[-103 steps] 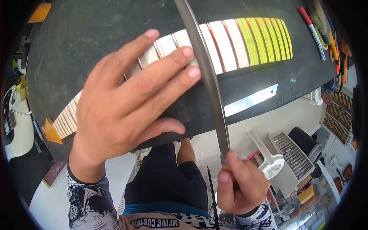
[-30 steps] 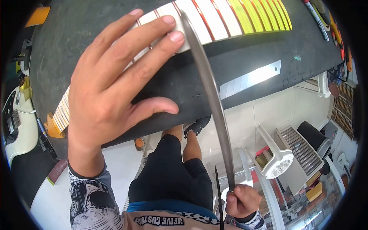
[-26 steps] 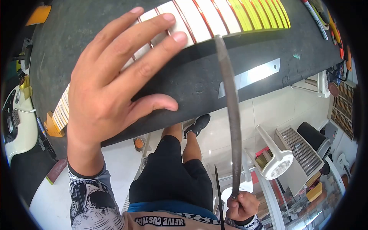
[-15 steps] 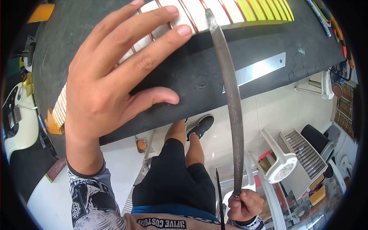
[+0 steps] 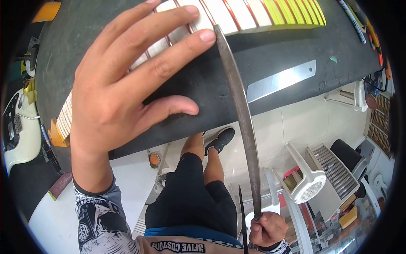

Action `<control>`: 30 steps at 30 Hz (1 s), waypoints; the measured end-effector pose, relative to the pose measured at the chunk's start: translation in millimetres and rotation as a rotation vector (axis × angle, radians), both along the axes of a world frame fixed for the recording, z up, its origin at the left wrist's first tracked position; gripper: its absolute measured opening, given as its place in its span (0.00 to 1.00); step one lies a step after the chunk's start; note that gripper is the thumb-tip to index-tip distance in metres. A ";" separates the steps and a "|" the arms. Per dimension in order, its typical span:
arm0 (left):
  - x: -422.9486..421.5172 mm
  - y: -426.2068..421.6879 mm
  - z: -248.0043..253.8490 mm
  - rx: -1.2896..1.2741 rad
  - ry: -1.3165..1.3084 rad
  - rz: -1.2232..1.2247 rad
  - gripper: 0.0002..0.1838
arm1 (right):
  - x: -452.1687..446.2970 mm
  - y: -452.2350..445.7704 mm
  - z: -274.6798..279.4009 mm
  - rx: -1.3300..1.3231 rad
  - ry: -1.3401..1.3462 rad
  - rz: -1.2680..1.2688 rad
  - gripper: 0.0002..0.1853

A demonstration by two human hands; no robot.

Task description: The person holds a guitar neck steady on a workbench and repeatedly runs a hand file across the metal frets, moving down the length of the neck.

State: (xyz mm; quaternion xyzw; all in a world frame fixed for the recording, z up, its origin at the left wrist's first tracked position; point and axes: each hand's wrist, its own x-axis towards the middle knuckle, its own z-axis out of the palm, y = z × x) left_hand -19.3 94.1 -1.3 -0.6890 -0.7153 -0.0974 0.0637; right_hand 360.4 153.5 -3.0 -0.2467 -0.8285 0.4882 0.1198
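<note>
A taped guitar neck (image 5: 249, 17) runs across the top of the head view, with copper-coloured fret lines between pale tape and yellow-green tape to the right. My left hand (image 5: 122, 80) lies over it with fingers spread, the fingertips touching the white tape. In my closed right hand (image 5: 269, 229), low in the view, is one end of a long, narrow metal file (image 5: 243, 112). Its far tip reaches the near edge of the neck, just right of my left index fingertip. My fingers hide the file's grip end.
A steel ruler (image 5: 281, 81) lies on the dark bench mat (image 5: 190, 127) near its front edge. Pens (image 5: 353, 23) sit at far right. A pale guitar body (image 5: 23, 131) is at left. Beyond the bench edge are a white stool (image 5: 311, 186) and tiled floor.
The file's tip has slid left and back toward me, from over the white tape to the neck's near edge. My right hand has shifted slightly left; my left hand is nearly still.
</note>
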 end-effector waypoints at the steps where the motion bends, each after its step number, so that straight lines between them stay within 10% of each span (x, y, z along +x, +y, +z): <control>1: -0.3 -0.3 -0.1 -0.001 0.000 -0.002 0.39 | -1.5 1.4 1.6 0.018 -0.014 0.017 0.22; 14: -1.9 -0.6 -0.9 0.012 -0.021 -0.003 0.39 | -166.2 54.9 0.7 0.042 0.107 0.029 0.20; 30: -1.5 -2.0 -0.1 -0.001 0.012 -0.002 0.38 | 22.3 -10.2 0.1 0.003 0.003 -0.056 0.20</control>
